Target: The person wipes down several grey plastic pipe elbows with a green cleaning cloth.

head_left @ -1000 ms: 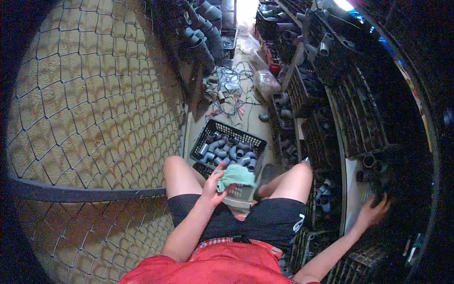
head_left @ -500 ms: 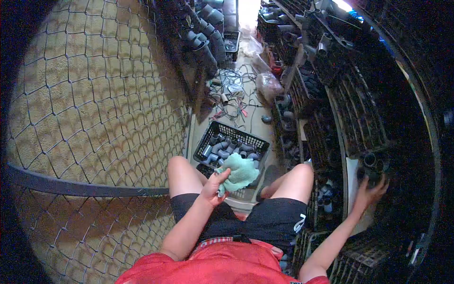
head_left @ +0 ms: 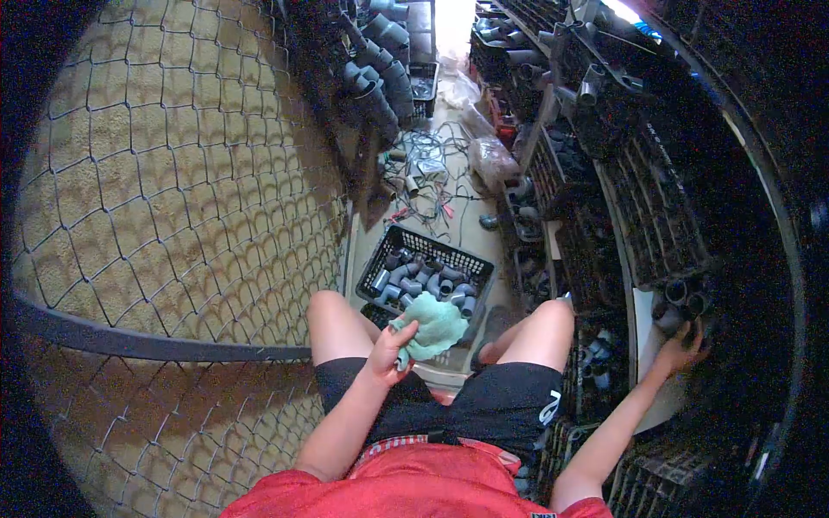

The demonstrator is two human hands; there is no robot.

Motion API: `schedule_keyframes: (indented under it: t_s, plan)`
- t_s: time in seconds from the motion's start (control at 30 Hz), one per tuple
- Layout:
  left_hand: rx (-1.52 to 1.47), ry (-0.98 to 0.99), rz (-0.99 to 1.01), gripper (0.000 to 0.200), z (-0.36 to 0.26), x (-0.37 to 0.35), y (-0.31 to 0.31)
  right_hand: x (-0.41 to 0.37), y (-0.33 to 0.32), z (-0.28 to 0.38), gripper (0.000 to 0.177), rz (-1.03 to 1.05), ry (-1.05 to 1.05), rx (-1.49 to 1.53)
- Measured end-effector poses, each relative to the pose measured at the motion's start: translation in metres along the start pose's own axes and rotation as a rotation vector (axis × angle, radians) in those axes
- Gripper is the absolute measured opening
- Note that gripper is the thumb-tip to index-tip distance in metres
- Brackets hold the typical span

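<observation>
My left hand [head_left: 394,350] is closed on a pale green cloth [head_left: 432,328], which hangs spread out from the fingers above my lap. Beyond the cloth, a black plastic crate [head_left: 373,264] on the floor holds several grey pipe elbows [head_left: 413,285]. The cloth hides part of the crate's near side. At the far right, my right hand [head_left: 679,347] reaches into the dark shelving, its fingers curled on a dark grey pipe fitting [head_left: 668,318]. More open-ended fittings [head_left: 696,302] lie just beyond the fingertips. Shadow hides part of that grip.
A chain-link fence [head_left: 173,190] with a metal rail [head_left: 155,339] runs along the left. Shelving with slatted dark bins [head_left: 661,207] lines the right. Tangled cables [head_left: 427,177] and a plastic bag [head_left: 493,162] lie on the aisle floor. Large grey fittings [head_left: 380,78] are stacked at the back left.
My left hand and the cloth have dropped slightly towards my lap. My right hand has shifted slightly at the fittings, its fingers now less spread. The view has moved a little.
</observation>
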State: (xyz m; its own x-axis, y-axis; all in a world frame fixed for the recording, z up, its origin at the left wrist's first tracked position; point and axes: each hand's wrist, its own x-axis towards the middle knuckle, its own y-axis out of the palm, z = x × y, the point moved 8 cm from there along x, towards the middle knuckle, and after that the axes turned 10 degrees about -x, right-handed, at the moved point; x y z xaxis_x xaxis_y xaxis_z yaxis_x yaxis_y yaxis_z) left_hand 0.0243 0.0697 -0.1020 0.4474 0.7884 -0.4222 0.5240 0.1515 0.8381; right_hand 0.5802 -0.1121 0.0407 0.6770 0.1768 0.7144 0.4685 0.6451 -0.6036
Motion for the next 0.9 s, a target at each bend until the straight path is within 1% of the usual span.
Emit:
schedule_keyframes:
  t_s: [0.03,0.07,0.13,0.17,0.2,0.23,0.27,0.3,0.37,0.4,0.47,0.53,0.6,0.7,0.8,0.87,0.9]
  plan:
    - [-0.009,0.045,-0.058,0.052,-0.001,0.001,-0.004,-0.002,-0.003,-0.005,0.031,-0.078,0.028,0.006]
    - [-0.01,0.044,-0.057,0.052,-0.001,0.0,-0.006,-0.003,-0.007,-0.011,0.026,-0.155,0.055,0.014]
    - [0.029,-0.035,0.044,0.05,0.0,-0.003,-0.001,-0.003,-0.012,-0.011,0.024,-0.18,0.063,0.014]
    - [0.027,-0.034,0.046,0.05,0.0,-0.003,-0.001,-0.002,-0.015,-0.011,0.023,-0.203,0.071,0.014]
    - [0.004,-0.051,0.056,0.044,0.001,-0.004,-0.002,-0.001,-0.013,-0.017,0.023,-0.205,0.069,0.014]
    - [-0.018,-0.068,0.066,0.038,0.002,-0.004,-0.001,0.0,-0.017,-0.018,0.023,-0.26,-0.01,0.034]
    - [-0.02,-0.068,0.067,0.038,0.003,-0.004,-0.001,0.0,-0.019,-0.018,0.023,-0.313,-0.089,0.055]
    - [-0.034,-0.078,0.059,0.037,0.004,-0.005,0.0,-0.001,-0.023,-0.013,0.023,-0.315,-0.091,0.056]
    - [-0.048,-0.09,0.05,0.036,0.007,-0.007,0.004,-0.008,-0.04,-0.002,0.023,-0.387,-0.139,0.116]
    - [-0.043,-0.094,0.046,0.036,0.008,-0.009,0.006,-0.01,-0.045,0.005,0.023,-0.388,-0.139,0.117]
    - [-0.038,-0.097,0.041,0.036,0.011,-0.009,0.007,-0.01,-0.051,0.016,0.022,-0.343,-0.055,0.053]
    - [0.041,-0.077,0.056,0.041,0.016,-0.007,0.003,-0.011,-0.057,0.028,0.02,-0.365,-0.072,0.016]
    - [0.037,-0.069,0.05,0.042,0.021,-0.005,0.001,-0.011,-0.06,0.031,0.019,-0.389,-0.089,-0.023]
    - [0.036,-0.068,0.055,0.042,0.023,-0.003,-0.003,-0.015,-0.063,0.032,0.016,-0.437,-0.116,0.038]
    - [0.051,-0.079,0.061,0.042,0.025,-0.001,-0.007,-0.016,-0.067,0.036,0.017,-0.428,-0.099,0.124]
    - [0.062,-0.085,0.055,0.042,0.027,0.0,-0.009,-0.015,-0.073,0.042,0.018,-0.441,-0.057,0.241]
    - [0.033,-0.082,0.053,0.036,0.027,0.0,-0.007,-0.015,-0.069,0.036,0.018,-0.442,-0.055,0.24]
